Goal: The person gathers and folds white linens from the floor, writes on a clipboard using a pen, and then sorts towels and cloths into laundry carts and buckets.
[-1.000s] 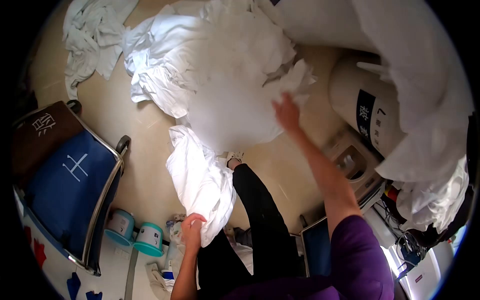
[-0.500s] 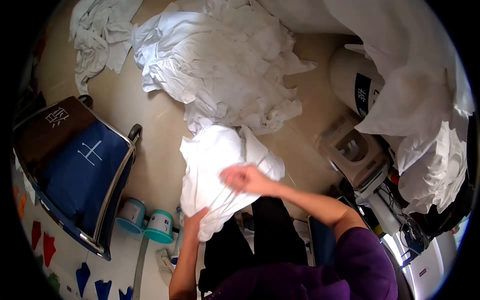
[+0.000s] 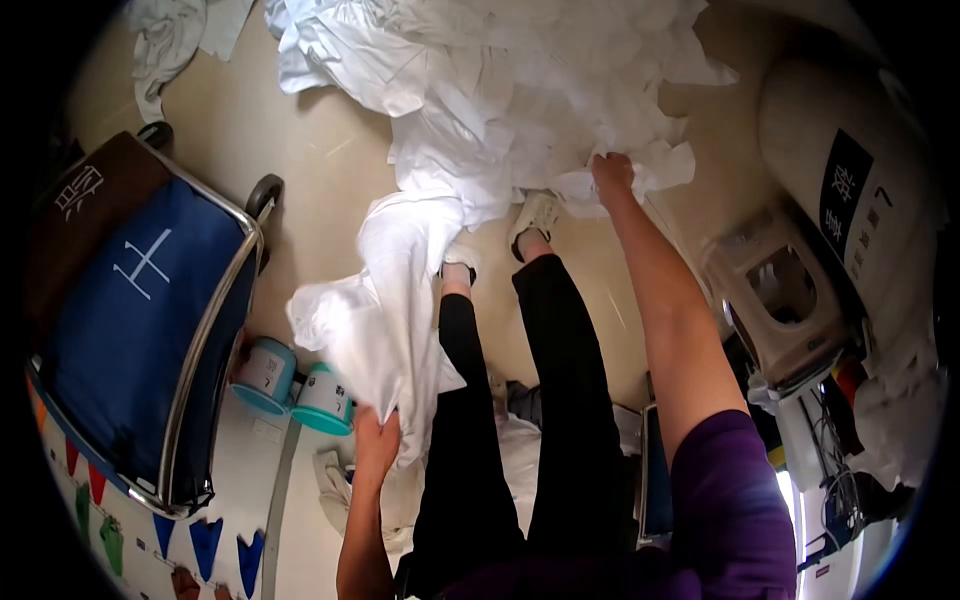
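Observation:
A crumpled white cloth (image 3: 400, 290) hangs from my left hand (image 3: 374, 445) beside my legs; the fingers are closed on its lower edge. Its far end runs into a large heap of white cloths (image 3: 540, 70) on the floor, and I cannot tell where one ends and the other begins. My right arm reaches forward past my shoes (image 3: 535, 220). At the heap's near right edge, my right hand (image 3: 613, 178) is closed on a bunched piece of white cloth (image 3: 665, 165).
A metal-framed cart with a blue bag (image 3: 150, 330) stands at the left. Two teal buckets (image 3: 323, 400) sit beside it. On the right are a beige plastic stool (image 3: 780, 285) and a large pale bin (image 3: 815, 130). Another white cloth (image 3: 165, 50) lies at upper left.
My right hand has moved from above the cloth at my lap out to the heap's edge and taken hold there. The cloth in my left hand now hangs lower, stretched out toward the heap.

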Motion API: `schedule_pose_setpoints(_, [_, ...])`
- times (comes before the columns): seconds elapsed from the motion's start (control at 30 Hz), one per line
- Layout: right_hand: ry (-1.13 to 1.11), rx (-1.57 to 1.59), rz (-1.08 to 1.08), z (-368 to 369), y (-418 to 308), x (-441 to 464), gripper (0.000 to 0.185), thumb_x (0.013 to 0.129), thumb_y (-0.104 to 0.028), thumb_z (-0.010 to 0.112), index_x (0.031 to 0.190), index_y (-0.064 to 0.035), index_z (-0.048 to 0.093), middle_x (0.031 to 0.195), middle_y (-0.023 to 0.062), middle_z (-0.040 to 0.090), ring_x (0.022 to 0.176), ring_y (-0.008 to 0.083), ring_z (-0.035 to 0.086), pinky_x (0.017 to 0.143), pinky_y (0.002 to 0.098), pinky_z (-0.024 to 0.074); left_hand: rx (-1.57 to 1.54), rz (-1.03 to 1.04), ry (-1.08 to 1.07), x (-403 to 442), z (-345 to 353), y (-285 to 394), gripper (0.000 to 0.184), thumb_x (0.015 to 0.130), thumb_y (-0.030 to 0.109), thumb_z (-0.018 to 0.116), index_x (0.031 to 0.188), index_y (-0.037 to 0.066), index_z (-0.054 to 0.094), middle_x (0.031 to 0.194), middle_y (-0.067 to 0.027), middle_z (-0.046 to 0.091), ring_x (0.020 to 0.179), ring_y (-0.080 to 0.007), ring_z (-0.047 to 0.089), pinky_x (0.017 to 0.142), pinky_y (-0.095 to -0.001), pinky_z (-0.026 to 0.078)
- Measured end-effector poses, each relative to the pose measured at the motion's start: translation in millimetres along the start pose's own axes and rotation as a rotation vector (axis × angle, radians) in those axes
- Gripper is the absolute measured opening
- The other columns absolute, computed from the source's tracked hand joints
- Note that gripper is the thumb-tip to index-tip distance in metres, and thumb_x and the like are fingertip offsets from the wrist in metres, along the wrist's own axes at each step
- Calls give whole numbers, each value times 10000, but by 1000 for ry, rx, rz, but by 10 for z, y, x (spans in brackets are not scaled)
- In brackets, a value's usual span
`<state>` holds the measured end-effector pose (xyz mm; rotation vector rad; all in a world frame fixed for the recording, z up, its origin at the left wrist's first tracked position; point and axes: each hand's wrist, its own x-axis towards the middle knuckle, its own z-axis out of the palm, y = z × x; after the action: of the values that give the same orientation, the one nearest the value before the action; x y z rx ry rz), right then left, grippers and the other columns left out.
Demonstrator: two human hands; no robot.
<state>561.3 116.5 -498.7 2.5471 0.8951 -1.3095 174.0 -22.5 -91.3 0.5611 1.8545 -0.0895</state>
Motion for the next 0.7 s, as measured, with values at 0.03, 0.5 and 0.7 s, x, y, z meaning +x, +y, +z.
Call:
schedule_pose_setpoints(0.03, [103,-156,-208,7,-33,-282,369,888,-322,622,1056,4,663,1061,193,675,944,368,656,854,481,505,-16,23,-3,-9,61,-4,342,825,111,577,1098,-87,635,1107,-245,647,987,-328,626,871,-376,482])
schedule_pose_setpoints(0.5, [-1748,456,-713,-1132,-1755,-4094,264,837,-84,676,1093,-23,648,1088,110,662,1072,251,613,1009,398,436,-314,237,-367,-190,-139,-82,292,799,148,697,1034,-22,667,949,-86,694,773,-171,661,688,-285,530])
schedule_pose_setpoints(0.7, [230,-19,-724,197,-2187,-1576,427,846,-327,699,1163,-53,618,1128,202,597,1054,327,568,884,435,473,-322,-9,-55,-297,-399,-1070,504,800,43,647,1291,-18,548,1196,-156,640,1075,-255,620,938,-359,483])
